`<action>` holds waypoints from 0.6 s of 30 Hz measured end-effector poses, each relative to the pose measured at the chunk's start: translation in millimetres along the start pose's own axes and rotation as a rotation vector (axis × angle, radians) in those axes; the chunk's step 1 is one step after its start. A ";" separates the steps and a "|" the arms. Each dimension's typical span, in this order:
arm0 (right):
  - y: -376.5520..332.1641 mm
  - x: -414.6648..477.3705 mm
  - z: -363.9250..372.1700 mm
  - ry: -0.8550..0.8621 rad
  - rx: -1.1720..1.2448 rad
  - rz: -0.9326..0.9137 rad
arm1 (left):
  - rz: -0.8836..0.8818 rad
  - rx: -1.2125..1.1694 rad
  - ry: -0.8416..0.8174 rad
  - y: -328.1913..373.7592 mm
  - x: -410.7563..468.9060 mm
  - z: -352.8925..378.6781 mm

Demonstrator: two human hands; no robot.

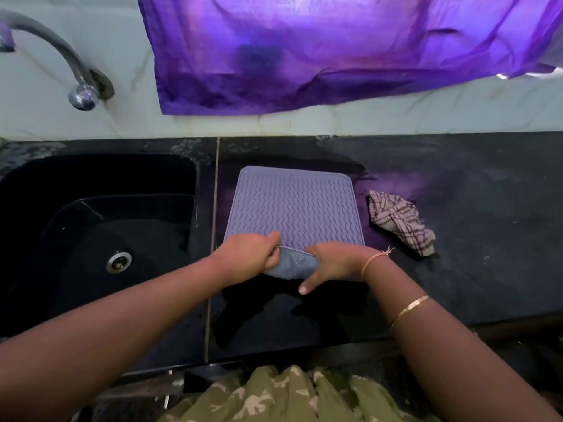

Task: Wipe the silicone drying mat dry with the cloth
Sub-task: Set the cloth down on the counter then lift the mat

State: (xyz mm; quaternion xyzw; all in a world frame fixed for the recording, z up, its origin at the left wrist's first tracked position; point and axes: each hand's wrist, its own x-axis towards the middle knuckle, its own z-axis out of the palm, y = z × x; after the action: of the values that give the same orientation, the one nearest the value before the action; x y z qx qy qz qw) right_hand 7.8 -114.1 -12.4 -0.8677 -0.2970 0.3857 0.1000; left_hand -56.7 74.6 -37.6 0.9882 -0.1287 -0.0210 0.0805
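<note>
Lavender silicone mat (294,205) sits on the black counter (472,208) right beside the sink (91,208), with its near edge rolled up. Left hand (246,254) has its fingers curled round that roll, and the right hand (332,260) grips it too, thumb sticking out. Checked cloth (399,222) lies untouched just beside the mat, so I'd say wiping hasn't started. Next move: free a hand and grab the cloth.
</note>
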 end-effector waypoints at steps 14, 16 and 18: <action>-21.3 -6.8 -153.2 0.355 -0.449 -0.036 | -0.146 0.058 -0.242 -38.5 77.1 -134.6; -28.0 -9.1 -183.3 0.418 -0.483 -0.048 | -0.188 0.043 -0.125 -49.0 88.5 -160.4; -35.1 -13.0 -212.9 0.467 -0.536 -0.060 | -0.215 0.035 0.017 -58.2 101.2 -182.1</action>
State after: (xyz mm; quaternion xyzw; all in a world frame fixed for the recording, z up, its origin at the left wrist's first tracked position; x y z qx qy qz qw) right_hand 140.8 -81.8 155.0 -0.9188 -0.3822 0.0823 -0.0549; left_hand 67.1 132.0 130.3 0.9977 -0.0217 -0.0189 0.0617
